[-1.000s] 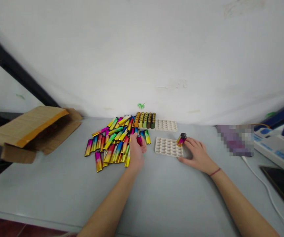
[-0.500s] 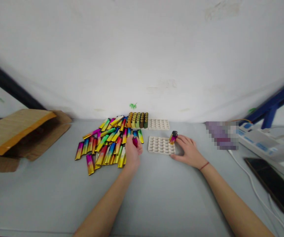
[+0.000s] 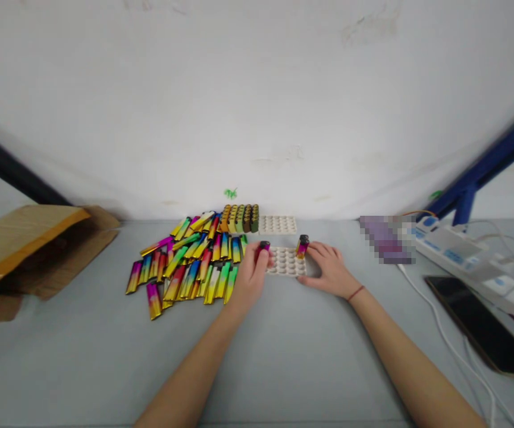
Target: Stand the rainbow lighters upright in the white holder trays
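My left hand (image 3: 252,270) is closed around a purple lighter (image 3: 265,245), its black top facing up, at the left end of the near white tray (image 3: 286,263) with rows of round hollows. At that tray's far right corner, purple-and-gold lighters (image 3: 301,248) stand upright close together; I cannot tell how many. My right hand (image 3: 328,268) grips the tray's right end, thumb at the near corner and fingertips beside the standing lighters. Left of my left hand lies a loose pile of shiny multicoloured lighters (image 3: 190,279).
Behind the pile stands a block of upright lighters (image 3: 240,219), beside a second white tray (image 3: 278,224) by the wall. An open cardboard box (image 3: 29,244) lies at the left. On the right are a power strip (image 3: 457,252), white cables (image 3: 435,315) and a dark phone (image 3: 484,324).
My left hand has moved right from the pile to the near tray's left end, carrying the purple lighter. My right hand keeps its place at the tray. The view has shifted slightly.
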`<state>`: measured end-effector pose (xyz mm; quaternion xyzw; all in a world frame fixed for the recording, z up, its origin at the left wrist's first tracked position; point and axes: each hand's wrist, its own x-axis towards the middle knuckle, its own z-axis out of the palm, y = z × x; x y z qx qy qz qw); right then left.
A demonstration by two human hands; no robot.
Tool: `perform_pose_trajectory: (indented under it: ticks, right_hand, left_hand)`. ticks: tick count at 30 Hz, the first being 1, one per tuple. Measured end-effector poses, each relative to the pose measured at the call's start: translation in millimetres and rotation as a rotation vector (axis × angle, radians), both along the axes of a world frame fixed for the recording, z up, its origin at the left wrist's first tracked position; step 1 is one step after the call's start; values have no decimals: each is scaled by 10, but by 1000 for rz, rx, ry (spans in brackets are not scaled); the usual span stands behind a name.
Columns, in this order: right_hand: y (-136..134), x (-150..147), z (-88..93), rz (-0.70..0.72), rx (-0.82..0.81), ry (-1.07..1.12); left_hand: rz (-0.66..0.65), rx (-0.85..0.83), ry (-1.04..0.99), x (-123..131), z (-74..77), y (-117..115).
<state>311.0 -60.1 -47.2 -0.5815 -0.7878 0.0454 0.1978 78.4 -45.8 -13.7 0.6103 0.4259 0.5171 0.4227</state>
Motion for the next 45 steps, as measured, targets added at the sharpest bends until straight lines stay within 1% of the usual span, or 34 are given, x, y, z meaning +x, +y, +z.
perform_pose_trajectory:
  ticks: [4,7,11,15,18,23,28,33,36,39,40,41,42,45]
  right_hand:
    - [1,-11,4,-4,-7,9]
    - [3,-16,14,-5,-21,15]
    - [10,-17,20,13,-28,19]
    - [18,-16,19,16,-27,33]
    - [22,-16,24,19,-31,34]
    - [18,-22,42,15,-36,28]
    - [16,-28,43,2,-37,17]
    - [20,-19,38,4,-43,22]
    - [18,-14,34,3,-43,25]
    - [16,-9,21,3,-28,25]
    - [15,-8,15,4,-22,24]
    - [16,-7,9,6,-17,23]
    - [16,-6,3,6,-14,22]
    - [20,-5,-9,2,-11,18]
  left_hand:
    - [5,258,211,95,-22,66]
    - [-68,326,324,186,-24,127]
    - [-130,287,449,331,-44,143]
    - [-103,222,616,413,-59,110]
    - [-88,232,697,418,-52,91]
    - [-71,329,716,432,-44,64]
    - [-35,379,779,449,-32,34]
    - [29,310,808,449,-12,50]
    - [17,290,831,477,2,52]
    - [-7,305,861,482,44,47]
    - [9,309,875,461,65,53]
    - [52,309,898,422,89,66]
    - [123,301,933,366,113,89]
    - [426,236,1109,122,150,203]
